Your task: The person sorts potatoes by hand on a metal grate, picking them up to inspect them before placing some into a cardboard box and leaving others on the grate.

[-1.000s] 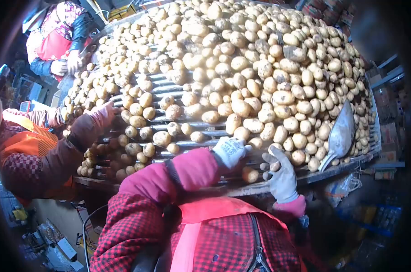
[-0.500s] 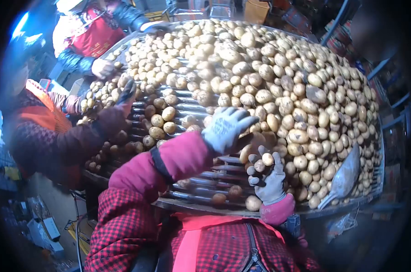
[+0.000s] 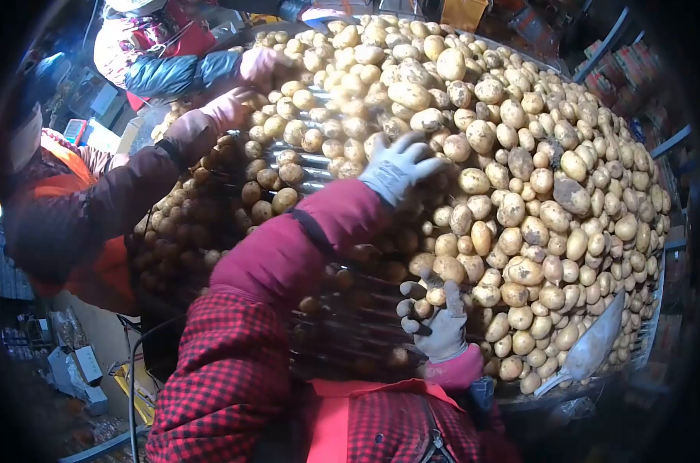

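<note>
View from a head camera, looking down at a worktop [image 3: 307, 160] of shiny metal bars heaped with potatoes [image 3: 520, 208]. They were pale yellow-brown, rounded to oval, dusty with soil, and pointed every way.

The person's left hand [image 3: 396, 168], in a grey knit glove on a magenta sleeve, reached far up the worktop. Its grip was spread wide, palm down, on the near-left slope of the heap. Potatoes lay directly under it, and the bulk of the pile ran off to its right and beyond.

The right hand [image 3: 441, 328], gloved the same, was low at the near edge and much closer to the body. Its grip curled upward around a small potato [image 3: 435, 296], with the pile just to its right.

A dull metal scoop [image 3: 591, 349] lay blade-up on the potatoes at the near right corner. At the far left, two co-workers in padded sleeves each had a hand [image 3: 228, 108] on the potatoes.
</note>
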The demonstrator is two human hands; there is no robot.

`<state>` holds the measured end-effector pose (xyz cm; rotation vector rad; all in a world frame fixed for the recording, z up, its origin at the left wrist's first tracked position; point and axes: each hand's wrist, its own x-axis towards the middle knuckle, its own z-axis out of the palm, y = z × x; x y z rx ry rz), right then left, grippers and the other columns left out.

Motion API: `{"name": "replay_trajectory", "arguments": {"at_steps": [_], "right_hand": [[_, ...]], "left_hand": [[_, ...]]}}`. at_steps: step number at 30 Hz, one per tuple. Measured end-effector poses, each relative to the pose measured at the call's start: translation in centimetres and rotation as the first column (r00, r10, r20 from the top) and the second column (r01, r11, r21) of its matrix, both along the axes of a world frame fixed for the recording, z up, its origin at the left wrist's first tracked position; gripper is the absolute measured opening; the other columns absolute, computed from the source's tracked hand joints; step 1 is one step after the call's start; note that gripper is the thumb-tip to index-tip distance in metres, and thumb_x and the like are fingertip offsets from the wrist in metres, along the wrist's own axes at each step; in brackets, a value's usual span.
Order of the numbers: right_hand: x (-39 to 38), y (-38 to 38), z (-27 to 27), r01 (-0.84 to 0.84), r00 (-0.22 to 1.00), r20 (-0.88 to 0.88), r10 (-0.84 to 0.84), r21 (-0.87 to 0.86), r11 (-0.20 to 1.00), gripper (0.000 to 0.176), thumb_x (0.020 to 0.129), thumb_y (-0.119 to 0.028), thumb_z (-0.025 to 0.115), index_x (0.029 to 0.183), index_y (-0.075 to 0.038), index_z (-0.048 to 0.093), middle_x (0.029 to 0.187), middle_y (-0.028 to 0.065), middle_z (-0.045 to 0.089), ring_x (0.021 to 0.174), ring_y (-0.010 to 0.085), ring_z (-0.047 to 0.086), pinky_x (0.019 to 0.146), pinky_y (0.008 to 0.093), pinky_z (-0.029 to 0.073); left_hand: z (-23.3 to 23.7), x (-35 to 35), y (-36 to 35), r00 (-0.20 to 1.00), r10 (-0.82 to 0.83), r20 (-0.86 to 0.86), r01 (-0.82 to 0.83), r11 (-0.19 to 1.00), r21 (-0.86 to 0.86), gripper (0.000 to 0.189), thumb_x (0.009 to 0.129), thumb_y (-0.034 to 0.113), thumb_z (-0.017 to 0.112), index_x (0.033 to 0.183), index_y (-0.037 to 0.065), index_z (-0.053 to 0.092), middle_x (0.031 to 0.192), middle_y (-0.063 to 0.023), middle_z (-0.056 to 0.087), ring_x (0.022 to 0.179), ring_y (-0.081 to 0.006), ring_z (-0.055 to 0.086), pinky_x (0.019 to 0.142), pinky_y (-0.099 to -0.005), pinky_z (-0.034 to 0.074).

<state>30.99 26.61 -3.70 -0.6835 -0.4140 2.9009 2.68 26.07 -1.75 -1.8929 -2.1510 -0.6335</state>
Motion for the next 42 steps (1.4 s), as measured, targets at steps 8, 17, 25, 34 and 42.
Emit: {"name": "replay_trajectory", "arguments": {"at_steps": [8,17,25,34,42], "right_hand": [[0.1,0.2,-0.6,-0.038,0.998,-0.052,0.037,-0.005,0.999,0.056,0.102,-0.055,0.053,0.139,-0.012,0.055,0.124,0.0207,0.065,0.094,0.0316,0.07,0.063,0.035,0.057],[-0.1,0.1,-0.5,-0.068,0.997,0.042,0.066,0.059,0.996,0.059,0.1,-0.062,0.051,0.137,-0.017,0.057,0.119,0.0193,0.067,0.09,0.0345,0.069,0.06,0.0388,0.054],[0.1,0.4,-1.5,-0.091,0.994,-0.066,0.09,-0.015,0.996,0.056,0.101,-0.06,0.051,0.136,-0.017,0.061,0.123,0.0216,0.066,0.09,0.0379,0.068,0.059,0.0395,0.054],[-0.2,0.2,-2.2,-0.21,0.97,-0.128,0.205,-0.029,0.977,0.066,0.1,-0.061,0.053,0.143,-0.01,0.051,0.131,0.0235,0.06,0.101,0.0373,0.066,0.07,0.0391,0.057],[-0.7,1.5,-0.8,-0.447,0.864,0.213,0.455,-0.089,0.89,0.058,0.098,-0.054,0.063,0.131,-0.006,0.056,0.116,0.0086,0.063,0.098,0.0195,0.065,0.078,0.0331,0.056]], "left_hand": [[-3.7,-6.9,-3.2,0.923,0.36,-0.133,-0.373,0.924,-0.083,0.043,0.082,0.036,0.07,0.123,0.026,0.062,0.127,-0.005,0.06,0.13,-0.0327,0.049,0.103,-0.0658,0.035],[-4.7,-19.1,-8.4,0.726,0.662,-0.186,-0.687,0.689,-0.23,0.052,0.092,0.038,0.062,0.142,0.029,0.051,0.149,-0.0156,0.047,0.14,-0.0406,0.039,0.108,-0.07,0.032],[-5.3,-26.5,-16.3,0.422,0.87,-0.254,-0.886,0.338,-0.317,0.068,0.098,0.056,0.052,0.16,0.035,0.03,0.161,-0.0119,0.038,0.148,-0.0392,0.034,0.117,-0.0601,0.03],[-4.3,-25.7,-13.3,0.69,0.68,-0.25,-0.693,0.719,0.044,0.047,0.095,0.037,0.057,0.138,0.018,0.058,0.146,-0.0145,0.054,0.137,-0.0371,0.046,0.114,-0.0566,0.03],[-3.4,-28.5,-1.7,0.78,0.608,-0.148,-0.591,0.64,-0.49,0.062,0.094,0.047,0.056,0.141,0.007,0.054,0.135,-0.0259,0.062,0.126,-0.0419,0.059,0.106,-0.0489,0.046]]}}
